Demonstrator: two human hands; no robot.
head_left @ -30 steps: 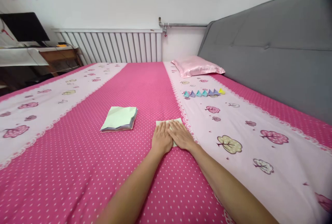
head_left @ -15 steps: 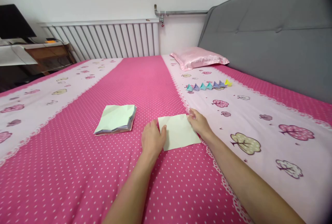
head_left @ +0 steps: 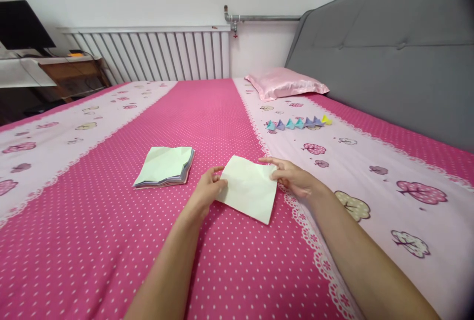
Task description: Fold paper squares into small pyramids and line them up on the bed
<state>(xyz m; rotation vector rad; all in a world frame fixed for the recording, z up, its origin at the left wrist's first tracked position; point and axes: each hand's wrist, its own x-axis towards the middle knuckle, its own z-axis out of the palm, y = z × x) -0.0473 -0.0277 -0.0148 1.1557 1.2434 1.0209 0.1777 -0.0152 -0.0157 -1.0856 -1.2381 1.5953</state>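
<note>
A pale green folded paper sheet (head_left: 249, 187) is lifted a little off the pink dotted bedspread (head_left: 111, 241). My left hand (head_left: 207, 191) pinches its left edge. Its right edge is pinched by my right hand (head_left: 292, 177). To the left of the hands lies a stack of paper sheets (head_left: 165, 166), pale green on top. Farther off, a row of several small folded paper shapes (head_left: 298, 122), teal, purple and yellow, sits on the pale strip of the cover.
A pink satin pillow (head_left: 285, 83) lies at the far end of the bed. The grey padded headboard (head_left: 388, 48) runs along the right. A white radiator (head_left: 155, 53) lines the far wall, with a wooden desk (head_left: 70, 75) at the far left.
A second ago both hands pressed flat on the paper. They then slid apart to its edges and have now picked it up off the bed, turned slightly.
</note>
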